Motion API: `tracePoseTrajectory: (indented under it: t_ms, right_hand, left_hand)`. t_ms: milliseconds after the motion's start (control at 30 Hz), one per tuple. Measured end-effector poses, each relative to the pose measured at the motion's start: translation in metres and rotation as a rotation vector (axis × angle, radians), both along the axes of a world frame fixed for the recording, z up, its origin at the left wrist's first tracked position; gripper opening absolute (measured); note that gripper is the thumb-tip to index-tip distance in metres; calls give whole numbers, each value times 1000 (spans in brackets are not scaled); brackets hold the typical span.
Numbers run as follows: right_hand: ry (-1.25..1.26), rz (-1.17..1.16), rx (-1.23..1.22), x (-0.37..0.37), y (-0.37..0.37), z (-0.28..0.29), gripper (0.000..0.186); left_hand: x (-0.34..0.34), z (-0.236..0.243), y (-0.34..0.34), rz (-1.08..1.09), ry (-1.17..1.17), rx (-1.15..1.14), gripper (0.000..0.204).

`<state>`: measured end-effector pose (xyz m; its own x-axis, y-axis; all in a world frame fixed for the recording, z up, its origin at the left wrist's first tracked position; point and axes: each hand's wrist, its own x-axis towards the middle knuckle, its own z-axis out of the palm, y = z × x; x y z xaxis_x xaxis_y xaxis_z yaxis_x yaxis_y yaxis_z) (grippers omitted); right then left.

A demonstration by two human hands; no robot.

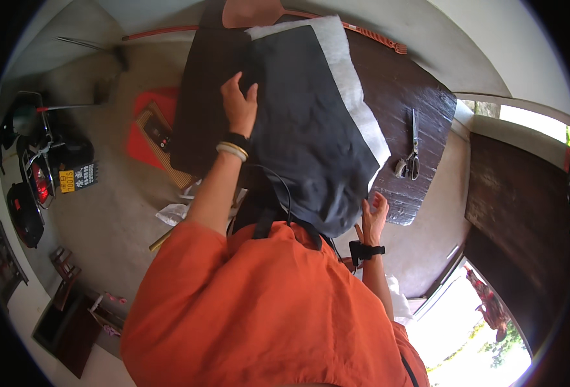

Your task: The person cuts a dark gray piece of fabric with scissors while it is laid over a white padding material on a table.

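Note:
A large black cloth [304, 122] lies over a dark table, its near end hanging past the front edge toward my body. Beneath it, a white sheet of fluffy or fibrous material [336, 51] shows along the far and right edges. My left hand [238, 106] is at the cloth's left edge, thumb and fingers apart, holding nothing. At the cloth's near right corner is my right hand [375, 216]; its fingers are bent but spread, close to the edge. Whether a fingertip touches the cloth is hard to tell. Scissors [415, 148] lie on the right, beside a small dark-and-white object [401, 169].
The dark table [395, 84] has an orange-red paddle [253, 11] and a long, hand-tipped red stick [375, 37] at its far edge. To the left stand a red stool [144, 129] bearing a woven mat [162, 145], and a motorcycle [43, 155]. A bright doorway opens lower right.

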<state>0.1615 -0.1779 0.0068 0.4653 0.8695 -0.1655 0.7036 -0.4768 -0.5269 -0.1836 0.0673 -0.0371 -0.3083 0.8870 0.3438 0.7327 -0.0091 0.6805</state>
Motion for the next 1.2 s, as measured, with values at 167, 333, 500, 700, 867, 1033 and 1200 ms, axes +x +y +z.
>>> tracePoseTrajectory:
  t_ms: [167, 333, 500, 700, 867, 1033, 1200]
  right_hand:
    - [347, -176, -204, -5, -11, -5, 34]
    - [481, -159, -203, -19, -13, -7, 25]
    - [488, -170, -227, -33, -16, -7, 22]
    - [760, -392, -30, -14, -35, -35, 23]
    - [715, -490, 19, -22, -5, -11, 16]
    - [715, -465, 31, -10, -1, -30, 20]
    - [704, -489, -51, -4, -2, -42, 24]
  left_hand:
    - [-22, 12, 60, -200, 198, 85, 37]
    - [8, 14, 93, -159, 427, -29, 37]
    - [6, 18, 107, -194, 485, -280, 33]
    - [13, 37, 128, -323, 291, -106, 21]
    - [32, 35, 160, -390, 181, -4, 17]
    - [22, 1, 178, -452, 198, -192, 20]
    - [20, -5, 176, -427, 237, -286, 28]
